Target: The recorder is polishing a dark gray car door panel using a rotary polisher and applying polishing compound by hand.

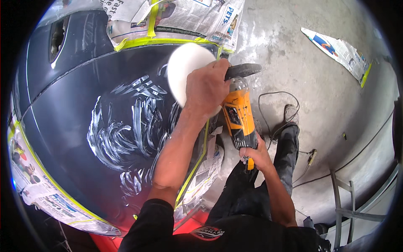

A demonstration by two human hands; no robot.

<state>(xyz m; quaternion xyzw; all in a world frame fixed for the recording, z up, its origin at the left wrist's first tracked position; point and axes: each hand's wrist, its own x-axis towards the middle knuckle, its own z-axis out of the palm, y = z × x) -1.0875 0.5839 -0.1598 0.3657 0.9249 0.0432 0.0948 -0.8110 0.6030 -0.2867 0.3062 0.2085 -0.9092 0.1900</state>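
A yellow-and-black power polisher (pixel 237 110) is in both my hands, over the right edge of a dark grey car panel (pixel 67 126). My left hand (pixel 208 88) is closed around its front end, beside a black handle (pixel 243 71). My right hand (pixel 257 155) wraps round the rear grip. The round white polishing pad (pixel 184 69) faces the panel, partly behind my left hand. Whether the pad touches the paint I cannot tell. White smears of compound (pixel 113 138) streak the panel's middle, in curved strokes.
Newspaper (pixel 189 19) and yellow-green tape (pixel 147 41) mask the panel's edges. A loose newspaper piece (pixel 338 52) lies on the concrete floor (pixel 273 54). A black cord (pixel 279 92) loops near my shoe (pixel 290 113). A metal frame (pixel 350 197) stands at the lower right.
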